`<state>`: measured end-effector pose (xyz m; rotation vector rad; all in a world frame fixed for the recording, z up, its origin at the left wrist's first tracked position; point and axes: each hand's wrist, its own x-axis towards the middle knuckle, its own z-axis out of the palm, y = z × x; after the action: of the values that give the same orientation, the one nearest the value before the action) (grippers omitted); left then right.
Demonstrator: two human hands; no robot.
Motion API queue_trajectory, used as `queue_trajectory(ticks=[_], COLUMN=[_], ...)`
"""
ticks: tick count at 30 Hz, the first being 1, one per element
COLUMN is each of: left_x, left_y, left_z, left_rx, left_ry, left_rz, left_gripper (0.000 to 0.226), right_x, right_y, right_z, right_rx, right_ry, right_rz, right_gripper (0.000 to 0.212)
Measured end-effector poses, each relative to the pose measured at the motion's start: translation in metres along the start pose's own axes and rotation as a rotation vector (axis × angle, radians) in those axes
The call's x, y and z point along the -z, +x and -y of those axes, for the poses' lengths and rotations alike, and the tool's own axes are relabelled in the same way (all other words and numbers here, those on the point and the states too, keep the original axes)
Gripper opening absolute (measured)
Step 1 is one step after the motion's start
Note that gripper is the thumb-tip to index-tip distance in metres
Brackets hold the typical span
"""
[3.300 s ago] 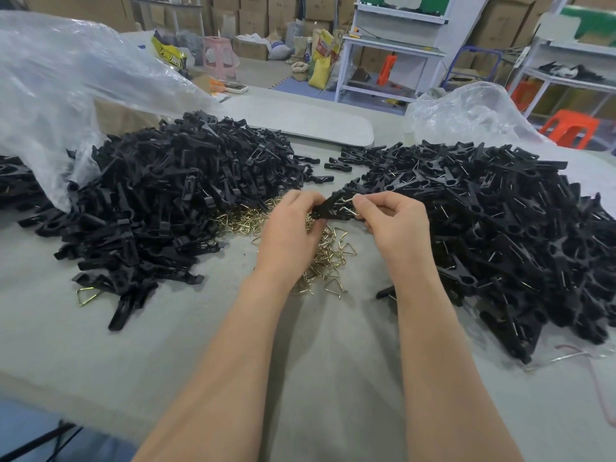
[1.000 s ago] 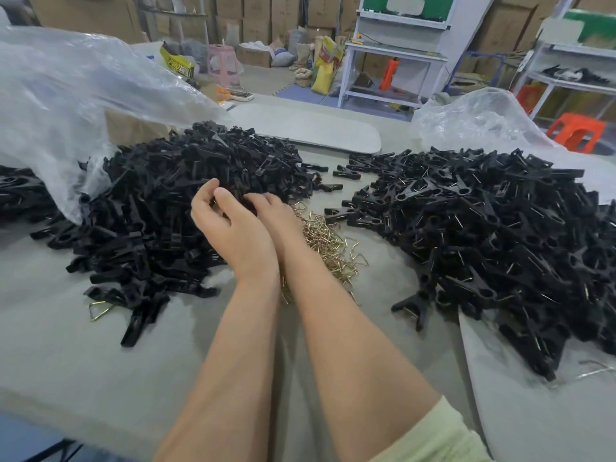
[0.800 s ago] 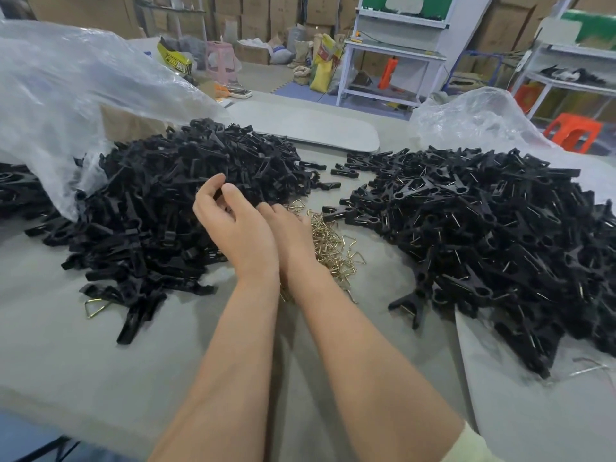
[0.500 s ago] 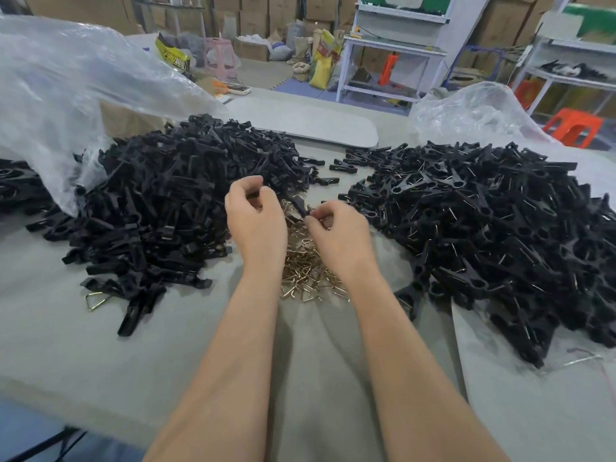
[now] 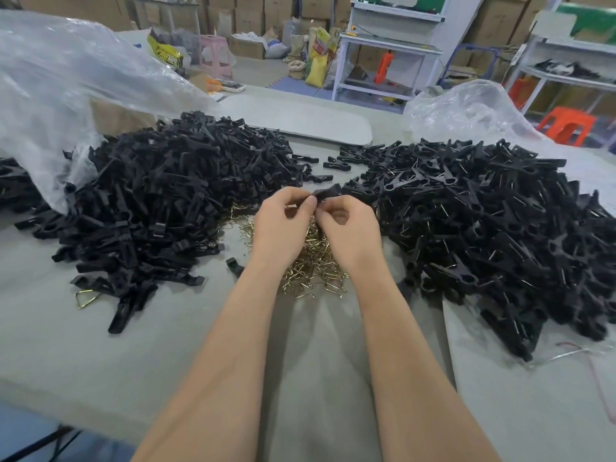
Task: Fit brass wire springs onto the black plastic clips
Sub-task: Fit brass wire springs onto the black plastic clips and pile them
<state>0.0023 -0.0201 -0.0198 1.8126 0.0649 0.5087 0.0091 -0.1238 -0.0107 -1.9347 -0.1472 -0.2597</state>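
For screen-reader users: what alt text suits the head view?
A left hand and right hand pinch one black clip above a heap of brass springs. A left pile and right pile of clips flank them on the table.

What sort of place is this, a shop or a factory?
Probably a factory or assembly workshop: black plastic clips heaped on the worktable, a pile of brass wire springs between the heaps, and stacked cardboard boxes behind.
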Motion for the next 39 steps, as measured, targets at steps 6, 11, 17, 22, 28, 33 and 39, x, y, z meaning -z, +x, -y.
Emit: queue_trajectory(ticks=[6,11,17,22,28,33,39], left_x=[0.001,-0.001,-0.003,-0.004,-0.005,-0.004,-0.005], left_y=[-0.002,-0.006,-0.005,-0.002,-0.001,-0.003,-0.003], left_z=[0.0,-0.005,-0.003,0.0,0.0,0.001,-0.002], left_rx=[0.208,0.186,0.139,0.207,0.189,0.19,0.198], left_ry=[-0.291,-0.277,-0.168,-0.245,-0.278,-0.321,-0.355], left_rz=[0.096,0.28,0.202,0.136,0.106,0.151,0.187], left_gripper=[0.016,0.013,0.014,0.011,0.018,0.013,0.02], right_x=[0.011,0.009,0.009,0.008,-0.004,0.002,0.008], right_y=[0.002,0.001,0.002,0.001,-0.004,-0.001,0.002], right_z=[0.002,0.002,0.003,0.003,0.002,0.001,-0.002], right_rx=[-0.138,-0.084,-0.017,0.002,0.098,0.068,-0.032], right_ry=[0.455,0.354,0.311,0.323,0.016,0.002,0.186], right_rz=[-0.139,-0.103,-0.136,-0.208,-0.08,-0.058,-0.137], right_gripper=[0.021,0.018,0.022,0.02,0.022,0.023,0.017])
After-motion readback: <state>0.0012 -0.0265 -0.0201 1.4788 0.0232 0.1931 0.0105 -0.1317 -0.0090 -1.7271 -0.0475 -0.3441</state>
